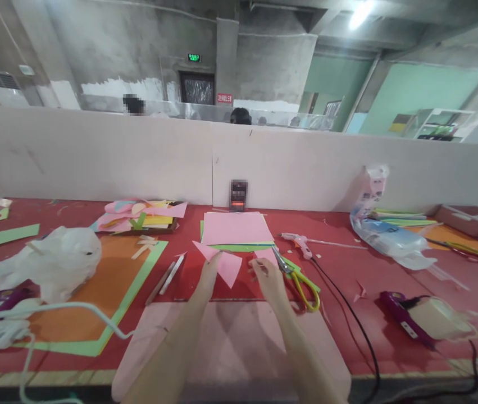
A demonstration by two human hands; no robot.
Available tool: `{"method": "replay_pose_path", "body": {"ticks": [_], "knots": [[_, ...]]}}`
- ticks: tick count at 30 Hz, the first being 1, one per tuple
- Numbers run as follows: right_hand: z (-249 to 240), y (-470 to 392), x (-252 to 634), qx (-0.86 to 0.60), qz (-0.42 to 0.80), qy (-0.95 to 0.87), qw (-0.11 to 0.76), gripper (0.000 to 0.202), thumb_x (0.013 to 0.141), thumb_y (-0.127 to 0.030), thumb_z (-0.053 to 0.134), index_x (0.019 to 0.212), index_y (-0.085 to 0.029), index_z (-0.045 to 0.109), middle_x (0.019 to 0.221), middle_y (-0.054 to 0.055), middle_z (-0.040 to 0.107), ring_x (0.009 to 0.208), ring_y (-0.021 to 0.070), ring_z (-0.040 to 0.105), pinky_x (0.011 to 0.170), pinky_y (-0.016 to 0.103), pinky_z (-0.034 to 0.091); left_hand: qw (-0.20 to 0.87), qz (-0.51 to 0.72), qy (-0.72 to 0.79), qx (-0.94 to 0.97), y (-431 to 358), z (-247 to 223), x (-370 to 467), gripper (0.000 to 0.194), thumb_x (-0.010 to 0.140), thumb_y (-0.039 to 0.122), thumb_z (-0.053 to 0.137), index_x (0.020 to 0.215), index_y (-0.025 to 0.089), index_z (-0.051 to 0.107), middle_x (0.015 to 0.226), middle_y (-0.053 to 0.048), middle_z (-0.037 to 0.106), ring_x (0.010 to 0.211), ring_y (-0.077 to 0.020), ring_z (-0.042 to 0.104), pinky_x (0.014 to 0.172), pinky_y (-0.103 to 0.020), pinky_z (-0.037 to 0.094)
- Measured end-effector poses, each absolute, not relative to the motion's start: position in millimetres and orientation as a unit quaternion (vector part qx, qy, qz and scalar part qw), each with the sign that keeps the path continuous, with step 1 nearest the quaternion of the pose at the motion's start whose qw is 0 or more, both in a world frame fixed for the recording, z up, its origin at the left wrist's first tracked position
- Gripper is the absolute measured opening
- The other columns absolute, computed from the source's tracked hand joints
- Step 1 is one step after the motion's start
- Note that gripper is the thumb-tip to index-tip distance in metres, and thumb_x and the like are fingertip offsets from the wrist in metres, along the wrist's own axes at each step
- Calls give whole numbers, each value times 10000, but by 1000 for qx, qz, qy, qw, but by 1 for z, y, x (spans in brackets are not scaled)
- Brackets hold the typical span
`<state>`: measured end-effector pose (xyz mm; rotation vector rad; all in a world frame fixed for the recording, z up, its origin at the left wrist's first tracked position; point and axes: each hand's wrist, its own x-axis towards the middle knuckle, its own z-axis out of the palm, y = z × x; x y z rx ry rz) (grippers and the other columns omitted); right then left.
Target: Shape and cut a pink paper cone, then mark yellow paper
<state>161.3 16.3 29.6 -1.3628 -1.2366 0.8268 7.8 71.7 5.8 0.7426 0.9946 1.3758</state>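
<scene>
My left hand (210,269) holds a pink paper triangle (229,268) at its left part, above a red mat (188,286). The fingers are partly hidden behind the paper. My right hand (266,272) is just to the right, its fingers curled beside a smaller pink paper piece (267,256); whether they grip it is hard to make out. Scissors with yellow handles (306,289) lie right of my right hand. Behind both hands is a stack of pink sheets (239,227) over green ones.
A pink glue gun (301,245) with a black cable lies at the right. White pens (172,275) lie left of the mat. Orange and green sheets (131,275), a white plastic bag (59,258) and a power strip (407,322) flank the work area. A white partition (158,163) stands behind.
</scene>
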Motion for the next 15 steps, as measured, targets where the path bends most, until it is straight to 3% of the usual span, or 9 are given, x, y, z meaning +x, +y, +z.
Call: {"method": "replay_pose_path", "body": {"ticks": [2, 7, 15], "knots": [[20, 22, 143, -543, 370, -546, 520, 296, 787, -426, 425, 808, -179, 587, 784, 59, 635, 670, 185, 594, 530, 270, 466, 604, 587, 425, 331, 70, 4, 9, 318, 587, 379, 656, 758, 111, 630, 769, -79, 679, 752, -219, 626, 732, -306, 460], [0, 24, 138, -551, 275, -596, 515, 302, 814, -404, 410, 734, -175, 590, 739, 37, 625, 703, 160, 566, 678, 268, 437, 612, 578, 412, 348, 67, 2, 10, 296, 609, 366, 624, 759, 111, 629, 732, -73, 679, 730, -224, 626, 717, -304, 465], [3, 23, 147, -563, 339, -535, 531, 393, 794, -532, 399, 668, -188, 541, 516, -23, 535, 441, 124, 496, 438, 226, 387, 599, 582, 454, 309, 71, 3, 12, 275, 592, 341, 608, 735, 108, 631, 745, -73, 674, 716, -198, 627, 711, -294, 460]]}}
